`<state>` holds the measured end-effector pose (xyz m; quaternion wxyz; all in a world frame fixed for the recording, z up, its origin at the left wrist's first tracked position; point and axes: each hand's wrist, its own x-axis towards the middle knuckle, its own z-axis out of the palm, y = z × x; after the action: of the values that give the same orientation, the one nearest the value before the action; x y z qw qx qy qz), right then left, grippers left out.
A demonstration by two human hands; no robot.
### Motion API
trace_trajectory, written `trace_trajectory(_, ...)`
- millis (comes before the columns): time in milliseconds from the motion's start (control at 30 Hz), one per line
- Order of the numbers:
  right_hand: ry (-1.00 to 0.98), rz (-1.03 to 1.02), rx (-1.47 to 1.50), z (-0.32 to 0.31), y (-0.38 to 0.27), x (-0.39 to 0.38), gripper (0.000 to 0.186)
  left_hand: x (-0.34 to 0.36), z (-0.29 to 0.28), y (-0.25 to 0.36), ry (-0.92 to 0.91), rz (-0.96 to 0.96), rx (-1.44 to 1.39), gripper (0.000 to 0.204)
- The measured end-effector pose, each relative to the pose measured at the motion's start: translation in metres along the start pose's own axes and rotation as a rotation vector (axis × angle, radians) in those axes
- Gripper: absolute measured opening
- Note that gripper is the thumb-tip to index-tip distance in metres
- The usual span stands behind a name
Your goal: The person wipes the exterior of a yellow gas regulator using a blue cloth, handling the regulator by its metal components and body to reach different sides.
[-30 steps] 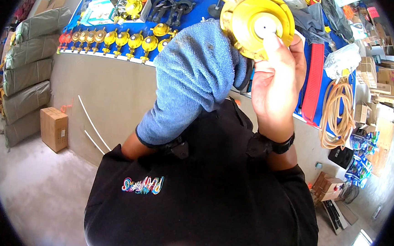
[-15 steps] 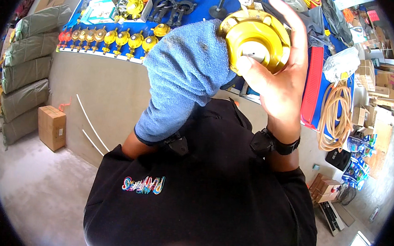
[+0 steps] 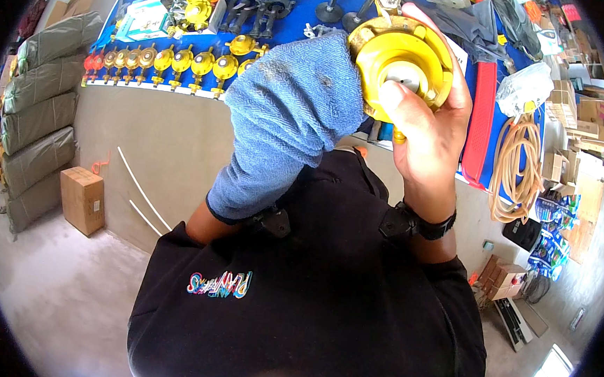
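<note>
The yellow gas regulator (image 3: 395,53) was held up over the front edge of the blue-topped table (image 3: 296,25), its round face turned toward the wearer and a small dial gauge (image 3: 389,0) at its upper end. The right hand (image 3: 432,131) pinched it, the thumb pressed on the pale centre cap and the other fingers behind the rim. The left hand was covered by a blue terry cloth (image 3: 294,93), which met the regulator's left side in view just in front of the table; whether the fingers inside were spread or closed could not be told.

Along the table's front edge, toward its left end, stood a row of smaller regulators (image 3: 202,63) in red, bronze and yellow. A red strip (image 3: 480,120) lay on the table's right part, and a coiled beige hose (image 3: 503,167) hung at its right-hand edge. A cardboard box (image 3: 82,201) sat on the floor left of the table.
</note>
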<state>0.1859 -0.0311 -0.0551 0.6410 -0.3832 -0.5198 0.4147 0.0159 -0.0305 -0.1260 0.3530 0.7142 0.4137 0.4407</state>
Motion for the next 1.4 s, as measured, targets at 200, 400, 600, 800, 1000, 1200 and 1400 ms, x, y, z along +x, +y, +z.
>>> trace_trajectory(200,-0.038,-0.076,-0.149,-0.022,-0.004,-0.004,0.073,0.041,0.018,0.021,-0.093,0.030,0.254,0.035)
trace_trajectory(400,0.032,-0.276,-0.312,-0.068,-0.018,-0.011,0.094,0.064,0.049,0.067,-0.151,0.035,0.352,0.021)
trace_trajectory(600,0.071,-0.347,-0.221,-0.127,-0.047,-0.025,0.110,0.058,0.092,0.115,-0.098,0.357,0.575,0.037)
trace_trajectory(800,0.116,-0.313,-0.096,-0.183,-0.073,-0.046,0.102,0.054,0.154,0.137,0.077,0.588,0.716,0.052)
trace_trajectory(1000,0.173,-0.322,-0.071,-0.233,-0.092,-0.065,0.104,0.048,0.204,0.172,0.021,0.570,0.749,0.055)
trace_trajectory(1200,0.149,-0.336,0.058,-0.286,-0.106,-0.085,0.100,0.030,0.243,0.195,-0.129,0.342,0.688,0.055)
trace_trajectory(1400,0.243,-0.333,0.061,-0.306,-0.107,-0.096,0.106,0.028,0.269,0.207,-0.231,0.290,0.563,0.054)
